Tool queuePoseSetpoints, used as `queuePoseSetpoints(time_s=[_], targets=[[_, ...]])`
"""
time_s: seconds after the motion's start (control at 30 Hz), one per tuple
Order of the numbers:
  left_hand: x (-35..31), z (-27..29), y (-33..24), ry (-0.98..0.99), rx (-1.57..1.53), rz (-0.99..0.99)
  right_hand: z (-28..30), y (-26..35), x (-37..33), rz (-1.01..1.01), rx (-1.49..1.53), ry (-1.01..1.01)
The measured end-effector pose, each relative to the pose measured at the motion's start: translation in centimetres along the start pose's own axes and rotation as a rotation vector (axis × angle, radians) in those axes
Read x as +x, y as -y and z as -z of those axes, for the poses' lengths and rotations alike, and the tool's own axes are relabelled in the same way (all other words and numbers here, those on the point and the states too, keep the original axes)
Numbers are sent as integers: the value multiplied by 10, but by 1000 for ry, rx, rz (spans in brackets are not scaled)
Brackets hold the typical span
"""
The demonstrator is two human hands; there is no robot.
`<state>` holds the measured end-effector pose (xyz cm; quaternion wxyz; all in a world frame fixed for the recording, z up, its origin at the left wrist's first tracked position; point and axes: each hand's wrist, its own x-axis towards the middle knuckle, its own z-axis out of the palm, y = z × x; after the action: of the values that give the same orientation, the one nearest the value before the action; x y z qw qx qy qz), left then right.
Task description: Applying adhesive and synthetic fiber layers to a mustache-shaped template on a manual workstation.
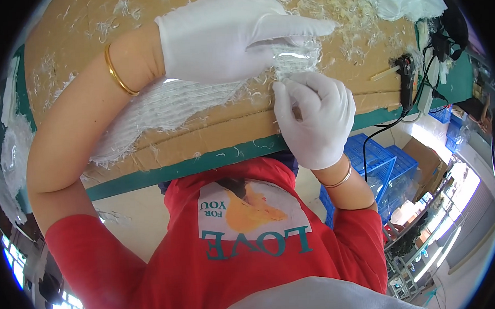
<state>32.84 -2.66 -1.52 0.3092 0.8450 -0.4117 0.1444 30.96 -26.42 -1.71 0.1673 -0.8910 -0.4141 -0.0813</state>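
A white, frayed woven fabric point(162, 106) lies on a brown cardboard sheet point(213, 128) at the table's near edge. My left hand point(236, 33), in a white glove with a gold bangle at the wrist, lies flat on the fabric with its fingers stretched out to the right. My right hand point(312, 118), also gloved, comes up from below the table edge. It pinches the fabric's frayed right end just under my left fingertips.
Loose white threads point(341, 12) litter the cardboard. A black hand tool point(405, 81) with a cable lies at the right on the green table point(193, 167). Blue plastic crates point(377, 157) stand on the floor to the right, below the table edge.
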Motion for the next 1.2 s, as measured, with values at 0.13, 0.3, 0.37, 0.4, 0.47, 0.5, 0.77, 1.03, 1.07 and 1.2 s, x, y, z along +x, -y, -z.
queuePoseSetpoints(time_s=[0.13,0.3,0.37,0.4,0.47,0.5,0.77,1.03,1.07,1.2], targets=[[4,2,-3,75,-210,109,-9,1,-2,-159,170,-148],[12,2,-10,73,-38,64,-18,7,-16,-293,260,-227],[17,1,-7,77,-2,70,-19,7,-17,-314,255,-247],[20,1,-3,23,273,-115,-18,7,-16,-276,240,-248],[22,1,2,-30,545,-302,-17,9,-16,-240,226,-249],[23,-2,3,-2,304,-187,-16,9,-17,-259,219,-212],[30,-12,-3,66,215,-2,-15,6,-20,-405,241,-196],[28,-20,2,-111,573,-226,19,-4,-5,-24,164,191],[27,-20,1,-109,572,-225,20,-4,-5,-36,128,287],[29,-18,0,12,95,77,17,-7,-18,-97,74,152]])
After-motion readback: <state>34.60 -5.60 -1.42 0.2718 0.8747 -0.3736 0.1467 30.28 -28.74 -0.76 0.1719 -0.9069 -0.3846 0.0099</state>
